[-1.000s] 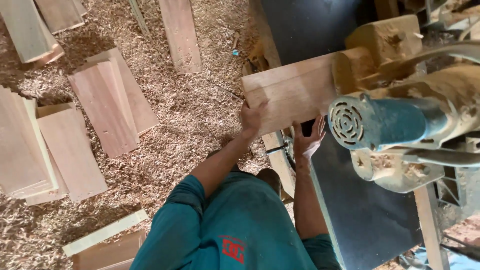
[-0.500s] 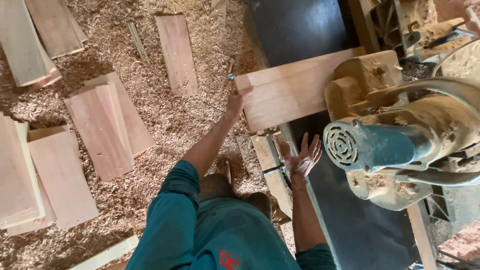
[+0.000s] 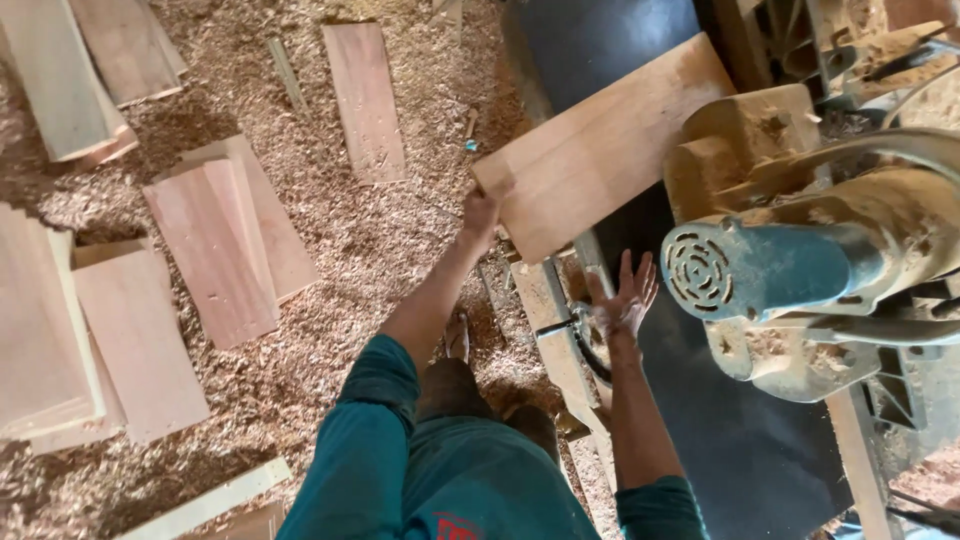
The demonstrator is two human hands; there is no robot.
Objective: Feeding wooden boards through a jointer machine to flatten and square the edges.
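L hand (image 3: 483, 212) grips the near corner of a wide wooden board (image 3: 600, 140), fingers wrapped shut on its edge. The board lies tilted across the dark machine table (image 3: 600, 40), running from the hand up toward 1 o'clock; its far end sits near the top of the frame, and its right edge is just beside the sawdust-caked housing (image 3: 745, 150) of the machine. R hand (image 3: 625, 295) is spread flat, fingers apart, palm down, holding nothing; it hovers over or rests on the table edge, can't tell which, at approx. 5 o'clock from the board's near corner. Blue motor (image 3: 770, 270) w/ a round vented end cap sits at 3 o'clock from the R hand, close by. A pale wooden rail (image 3: 550, 330) runs along the table's left side, under the R forearm.

Floor at 9 o'clock is deep in wood shavings (image 3: 400, 250). Several reddish planks (image 3: 215, 245) lie on it, well apart from the hands; one narrow plank (image 3: 365, 100) lies at 11 o'clock from the L hand, another stack (image 3: 50, 330) at far left. A pale strip (image 3: 205, 505) lies at 7 o'clock, near the teal sleeve (image 3: 365, 450). A foot (image 3: 457, 335) shows below the L forearm, on the shavings.
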